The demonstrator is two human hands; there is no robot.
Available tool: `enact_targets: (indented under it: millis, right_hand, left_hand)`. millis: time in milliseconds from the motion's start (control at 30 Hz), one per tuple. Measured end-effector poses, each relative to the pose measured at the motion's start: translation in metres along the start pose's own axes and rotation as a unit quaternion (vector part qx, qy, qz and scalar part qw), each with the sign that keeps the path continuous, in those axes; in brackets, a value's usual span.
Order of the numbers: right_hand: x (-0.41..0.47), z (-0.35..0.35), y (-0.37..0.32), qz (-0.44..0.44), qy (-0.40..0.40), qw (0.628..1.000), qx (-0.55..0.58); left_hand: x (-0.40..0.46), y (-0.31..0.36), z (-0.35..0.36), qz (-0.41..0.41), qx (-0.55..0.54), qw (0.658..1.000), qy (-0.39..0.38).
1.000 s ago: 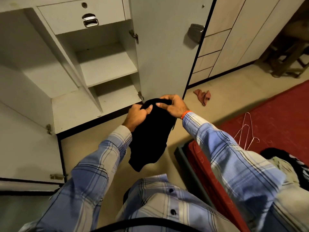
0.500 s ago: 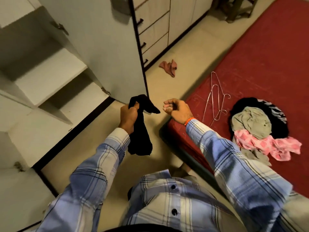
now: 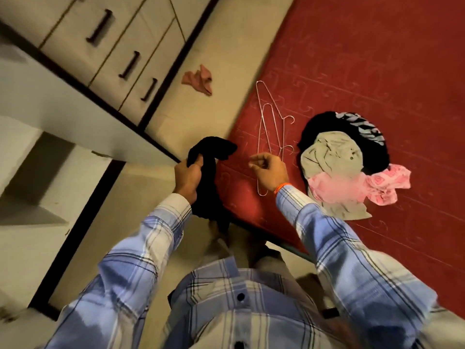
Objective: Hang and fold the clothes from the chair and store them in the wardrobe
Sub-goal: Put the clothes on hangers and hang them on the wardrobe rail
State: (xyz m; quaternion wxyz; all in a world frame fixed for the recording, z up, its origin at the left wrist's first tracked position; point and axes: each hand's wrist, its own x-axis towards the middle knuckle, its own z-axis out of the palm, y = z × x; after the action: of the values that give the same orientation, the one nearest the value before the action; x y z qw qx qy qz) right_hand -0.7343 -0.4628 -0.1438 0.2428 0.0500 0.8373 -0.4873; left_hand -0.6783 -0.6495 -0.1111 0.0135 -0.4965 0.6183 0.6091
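Bedroom floor (image 3: 141,202) between wardrobe (image 3: 50,117) and red bed (image 3: 364,71). Black garment (image 3: 208,172) bunched, gripped in left hand (image 3: 187,176), hanging at bed edge. Right hand (image 3: 270,170) loosely curled, holding nothing, above wire hangers (image 3: 266,127) on bed. Clothes pile (image 3: 344,162) just beside hangers. Pink rag (image 3: 197,79) on floor near drawers (image 3: 120,59).

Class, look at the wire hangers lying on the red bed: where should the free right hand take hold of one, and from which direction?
Probably at the long straight bottom wire of the wire hangers, near the corner closest to the right hand. They lie flat on the red bed, hooks toward the clothes pile, so come from above and pinch the thin wire. The left hand grips the black garment.
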Motion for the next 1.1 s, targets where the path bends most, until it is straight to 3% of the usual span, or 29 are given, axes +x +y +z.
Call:
enact_targets:
  millis: [233,533,700,967,1100]
  right_hand:
    - [0.033,-0.017,0.044,0.121,0.077,0.990,0.019]
    - [0.085,0.003,0.102,0.206,0.096,0.974,-0.011]
    - [0.117,0.019,0.115,0.205,0.114,0.972,-0.035]
    - [0.156,0.029,0.117,0.173,0.072,0.957,-0.222]
    - [0.162,0.029,0.113,0.192,0.080,0.952,-0.226]
  left_hand:
    - [0.046,-0.005,0.075,-0.030,0.024,0.997,-0.064]
    - [0.112,-0.046,0.132,-0.075,0.067,0.991,-0.085]
    - [0.139,-0.062,0.151,-0.093,0.062,0.990,-0.085]
    - [0.161,-0.075,0.158,-0.133,0.070,0.983,-0.106]
    - [0.164,-0.076,0.158,-0.143,0.067,0.981,-0.116]
